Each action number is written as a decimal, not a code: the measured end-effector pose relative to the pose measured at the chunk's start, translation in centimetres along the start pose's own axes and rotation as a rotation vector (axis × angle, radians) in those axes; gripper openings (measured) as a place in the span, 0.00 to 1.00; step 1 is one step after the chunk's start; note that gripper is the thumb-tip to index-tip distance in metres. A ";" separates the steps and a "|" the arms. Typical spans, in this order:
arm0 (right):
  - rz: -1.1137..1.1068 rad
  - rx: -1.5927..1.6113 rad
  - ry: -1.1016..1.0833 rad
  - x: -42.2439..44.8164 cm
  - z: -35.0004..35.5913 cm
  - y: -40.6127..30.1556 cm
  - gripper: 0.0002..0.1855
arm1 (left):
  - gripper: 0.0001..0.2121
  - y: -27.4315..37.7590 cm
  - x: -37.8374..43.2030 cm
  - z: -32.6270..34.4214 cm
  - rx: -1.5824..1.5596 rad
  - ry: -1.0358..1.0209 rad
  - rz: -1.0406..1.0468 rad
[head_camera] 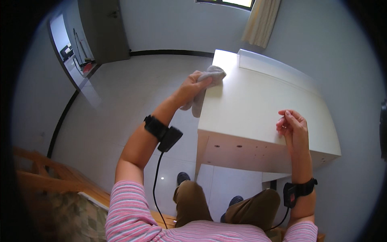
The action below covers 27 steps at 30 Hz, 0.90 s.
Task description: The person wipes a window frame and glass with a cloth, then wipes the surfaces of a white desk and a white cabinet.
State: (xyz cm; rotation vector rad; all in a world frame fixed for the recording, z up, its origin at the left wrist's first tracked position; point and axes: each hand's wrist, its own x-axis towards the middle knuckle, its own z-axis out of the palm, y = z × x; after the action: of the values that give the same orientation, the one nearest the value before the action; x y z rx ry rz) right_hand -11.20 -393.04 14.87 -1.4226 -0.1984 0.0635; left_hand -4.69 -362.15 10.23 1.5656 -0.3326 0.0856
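A grey cloth [212,74] is bunched in my left hand [193,84] at the left edge of a white desk [254,96]. Part of the cloth lies on the desktop, and its loose end hangs down beyond the edge. My right hand [293,122] is over the near right part of the desktop, its fingers loosely curled with no object visible in them. Whether it touches the surface I cannot tell. A raised white panel [272,68] runs along the desk's far right side.
Black straps with small boxes [170,139] and cables sit on both forearms. A wooden bed frame [60,178] stands at lower left. Beyond the tiled floor [145,84] are a dark door [105,30] and a curtain [261,22]. A red dustpan [87,67] lies by the doorway.
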 end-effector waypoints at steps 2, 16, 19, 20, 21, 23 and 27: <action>-0.011 -0.003 -0.008 0.0 0.0 0.0 0.10 | 0.12 1.0 -3.1 1.0 -0.022 0.004 -0.002; -0.079 -0.032 -0.068 -0.4 0.0 0.1 0.10 | 0.11 6.9 -10.0 4.8 1.161 -0.083 0.335; -0.089 -0.038 -0.060 -0.5 -0.4 0.1 0.10 | 0.12 6.3 -5.4 4.8 1.188 -0.196 0.257; -0.087 -0.035 -0.058 -0.5 -0.4 0.2 0.10 | 0.12 5.9 -4.1 4.6 1.227 -0.203 0.250; -0.098 -0.047 -0.055 -0.4 -0.6 0.4 0.10 | 0.13 5.6 -2.8 4.6 1.258 -0.213 0.246; -0.110 -0.054 -0.055 -0.4 -0.5 0.4 0.10 | 0.13 6.5 -0.7 4.7 1.230 -0.247 0.147; -0.101 -0.015 -0.049 0.1 -0.8 0.9 0.10 | 0.19 8.1 0.3 7.1 1.058 -0.129 -0.289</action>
State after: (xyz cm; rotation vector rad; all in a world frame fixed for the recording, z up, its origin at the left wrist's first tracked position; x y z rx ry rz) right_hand -10.89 -393.64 13.92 -1.4249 -0.3111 0.0139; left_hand -7.62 -369.15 17.89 2.6596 -0.1474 -0.0850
